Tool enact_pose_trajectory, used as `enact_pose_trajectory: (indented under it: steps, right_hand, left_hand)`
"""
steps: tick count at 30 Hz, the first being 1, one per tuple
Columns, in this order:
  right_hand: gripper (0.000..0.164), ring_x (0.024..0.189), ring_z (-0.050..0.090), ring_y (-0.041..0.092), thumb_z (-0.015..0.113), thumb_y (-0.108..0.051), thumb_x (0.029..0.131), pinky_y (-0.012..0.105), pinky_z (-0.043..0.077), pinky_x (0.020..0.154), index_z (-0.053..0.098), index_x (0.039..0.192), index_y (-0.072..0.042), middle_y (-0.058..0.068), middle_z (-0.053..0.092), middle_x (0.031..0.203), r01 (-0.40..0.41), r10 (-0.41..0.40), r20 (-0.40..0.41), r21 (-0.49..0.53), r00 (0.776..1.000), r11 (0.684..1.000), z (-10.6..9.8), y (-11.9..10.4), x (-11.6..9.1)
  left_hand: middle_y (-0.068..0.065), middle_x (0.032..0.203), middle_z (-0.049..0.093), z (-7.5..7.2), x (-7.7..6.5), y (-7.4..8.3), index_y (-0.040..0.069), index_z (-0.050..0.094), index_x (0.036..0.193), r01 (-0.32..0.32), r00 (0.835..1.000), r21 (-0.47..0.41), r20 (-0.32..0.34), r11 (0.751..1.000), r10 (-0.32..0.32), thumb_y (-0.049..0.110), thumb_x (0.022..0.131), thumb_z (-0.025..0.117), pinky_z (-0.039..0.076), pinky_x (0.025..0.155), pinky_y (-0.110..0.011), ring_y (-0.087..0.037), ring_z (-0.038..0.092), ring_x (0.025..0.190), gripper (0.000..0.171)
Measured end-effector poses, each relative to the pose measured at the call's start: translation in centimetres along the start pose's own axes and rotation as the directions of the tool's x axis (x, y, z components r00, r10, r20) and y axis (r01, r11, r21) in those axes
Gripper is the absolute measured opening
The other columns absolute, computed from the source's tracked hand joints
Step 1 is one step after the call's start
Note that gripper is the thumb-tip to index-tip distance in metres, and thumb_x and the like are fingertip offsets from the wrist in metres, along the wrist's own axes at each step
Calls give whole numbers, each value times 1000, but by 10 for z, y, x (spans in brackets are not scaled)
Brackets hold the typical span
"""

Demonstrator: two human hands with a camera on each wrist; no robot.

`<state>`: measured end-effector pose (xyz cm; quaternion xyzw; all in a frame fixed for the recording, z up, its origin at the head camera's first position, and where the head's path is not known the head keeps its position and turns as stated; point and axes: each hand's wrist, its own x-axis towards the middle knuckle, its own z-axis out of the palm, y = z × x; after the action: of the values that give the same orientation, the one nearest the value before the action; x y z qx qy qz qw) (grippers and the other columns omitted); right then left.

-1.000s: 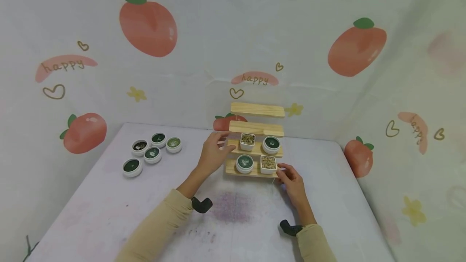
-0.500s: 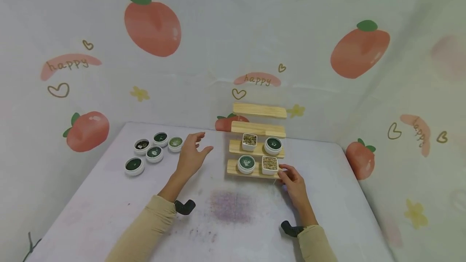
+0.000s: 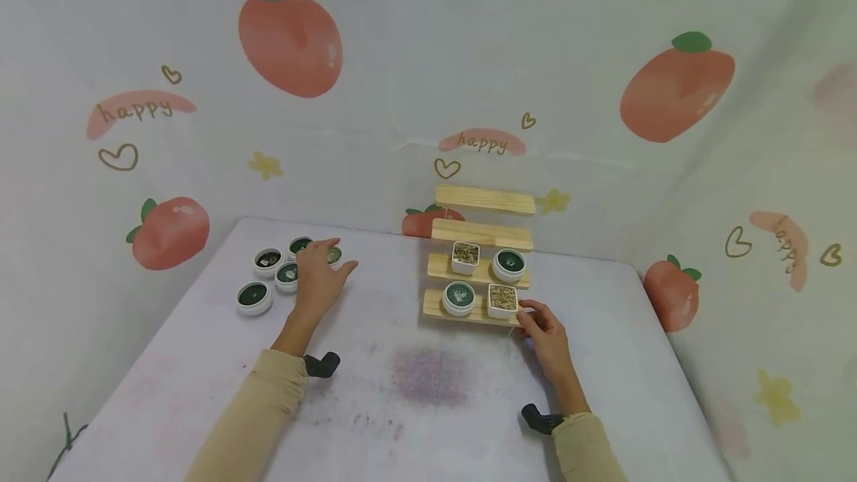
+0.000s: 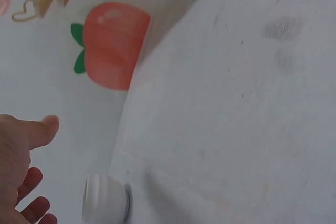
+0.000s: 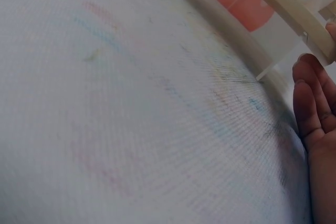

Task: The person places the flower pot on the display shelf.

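My left hand (image 3: 317, 281) is over a group of small round white pots at the left, thumb spread from the fingers and nothing in its grasp. It partly covers a light-green-topped pot (image 3: 335, 254) and a dark-green-topped pot (image 3: 287, 274). One white pot (image 4: 105, 200) stands below the fingers in the left wrist view. My right hand (image 3: 547, 337) holds the right end of the lowest plank (image 3: 431, 305) of a tiered wooden display stand (image 3: 485, 200), thumb and fingers at its edge. Beside the thumb sits a square white pot (image 3: 503, 301) with grainy filling.
On the lower two planks also stand a round pot (image 3: 458, 297), another square pot (image 3: 466, 256) and a dark-green round pot (image 3: 509, 264). Further left are a dark pot (image 3: 268, 262) and a green pot (image 3: 254, 297). A printed cloth backdrop (image 3: 375, 80) rises behind the white table (image 3: 375, 407).
My left hand has moved left from beside the stand's second plank to above the round pots. My right hand stays at the lowest plank's end. The head view has shifted slightly.
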<state>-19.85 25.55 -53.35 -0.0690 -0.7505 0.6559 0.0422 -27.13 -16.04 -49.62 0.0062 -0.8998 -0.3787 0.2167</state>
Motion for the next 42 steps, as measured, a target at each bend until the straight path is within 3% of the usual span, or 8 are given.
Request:
enact_pose_trajectory:
  steps: [9, 16, 36, 42]
  right_hand:
    - [35, 70, 61, 13, 65, -18, 91, 25, 53, 65, 59, 122, -4, -10, 64, 80, 8, -8, -2, 4, 1000, 1000, 1, -5, 0]
    - [34, 70, 61, 14, 65, -16, 91, 26, 54, 66, 59, 121, -3, -9, 64, 80, 18, -19, 7, 11, 1000, 1000, 2, -7, 1]
    - [34, 70, 62, 14, 67, -20, 90, 25, 54, 66, 61, 120, -5, -10, 64, 79, 6, -6, -7, -8, 1000, 1000, 1, -1, -1]
    - [34, 71, 62, 13, 67, -21, 90, 25, 54, 66, 61, 120, -6, -10, 64, 80, 1, -1, -4, -12, 1000, 1000, 1, -1, -2]
  left_hand:
    - [-22, 134, 46, -2, 13, -18, 7, 52, 133, 106, 993, 113, 49, 988, -112, 34, 78, 78, 29, 95, -58, -42, 34, 120, 68]
    - [-21, 135, 46, -1, 16, -30, 8, 51, 134, 150, 983, 188, 79, 971, -167, 40, 77, 77, 26, 93, -59, -44, 35, 119, 71]
    - [-27, 130, 45, -2, 17, -33, 3, 53, 132, 187, 971, 236, 104, 954, -216, 32, 80, 75, 25, 94, -63, -47, 38, 120, 64]
    - [-28, 130, 43, -2, 18, -34, 3, 53, 132, 214, 966, 200, 104, 956, -238, 29, 80, 75, 23, 96, -63, -46, 37, 121, 62]
